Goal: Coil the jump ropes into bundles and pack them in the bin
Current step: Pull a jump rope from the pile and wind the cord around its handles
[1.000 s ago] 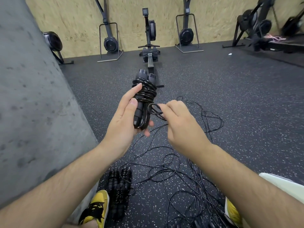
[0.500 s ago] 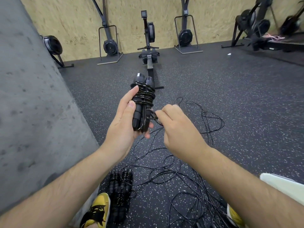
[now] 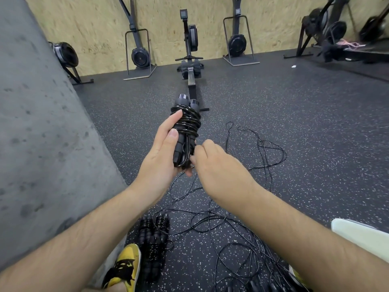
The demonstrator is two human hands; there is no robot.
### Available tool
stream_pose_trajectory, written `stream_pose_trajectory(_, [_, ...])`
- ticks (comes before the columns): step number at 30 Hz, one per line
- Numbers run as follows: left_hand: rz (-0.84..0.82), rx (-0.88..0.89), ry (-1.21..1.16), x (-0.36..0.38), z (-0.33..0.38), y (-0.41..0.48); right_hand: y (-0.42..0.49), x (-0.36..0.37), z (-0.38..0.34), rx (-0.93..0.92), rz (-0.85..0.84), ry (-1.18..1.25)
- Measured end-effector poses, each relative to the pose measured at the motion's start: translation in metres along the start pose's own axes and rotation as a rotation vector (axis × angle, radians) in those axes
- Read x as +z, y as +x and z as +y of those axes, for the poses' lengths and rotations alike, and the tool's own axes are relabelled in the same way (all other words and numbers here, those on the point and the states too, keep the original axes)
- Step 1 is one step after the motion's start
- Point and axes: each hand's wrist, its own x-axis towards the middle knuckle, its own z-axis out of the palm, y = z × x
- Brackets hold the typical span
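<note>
The left hand [image 3: 162,157] grips a bundle [image 3: 186,131] at mid-frame, above the floor [image 3: 294,133]: thumb along its near side, fingers curled round behind. The bundle is two black handles side by side with cord wound round their upper half. Its long axis runs away from the person, caps pointing up and forward toward the rower [image 3: 190,66]. The right hand [image 3: 216,163] touches the bundle's lower right edge, fingers curled, tips pinching the cord there. Loose ropes [image 3: 231,228] sprawl tangled on the floor under and beyond both forearms. Finished bundles [image 3: 153,239] lie just beside a yellow shoe [image 3: 124,268] at bottom left. A grey wall [image 3: 42,123] fills the left side, and a white edge [image 3: 362,234] shows at lower right, cut off by the frame
</note>
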Motion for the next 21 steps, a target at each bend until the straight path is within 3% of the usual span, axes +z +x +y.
stream_pose_trajectory(3, [-0.005, -0.023, 0.016, -0.004, -0.003, -0.001, 0.000, 0.004, 0.002, -0.007, 0.017, -0.076])
stream_pose_trajectory(8, [0.027, -0.053, -0.003, 0.000, -0.005, -0.001, 0.004, 0.010, 0.007, -0.097, -0.197, -0.059])
stream_pose_trajectory(11, [0.027, -0.062, -0.043, 0.002, -0.002, -0.002, 0.006, 0.013, 0.010, -0.095, -0.107, -0.055])
stream_pose_trajectory(17, [0.008, -0.060, -0.058, 0.005, -0.002, -0.004, -0.001, 0.012, 0.011, -0.165, 0.236, -0.051])
stream_pose_trajectory(21, [0.014, -0.034, 0.030, -0.001, -0.003, -0.004, 0.001, 0.006, 0.011, -0.083, 0.088, 0.095])
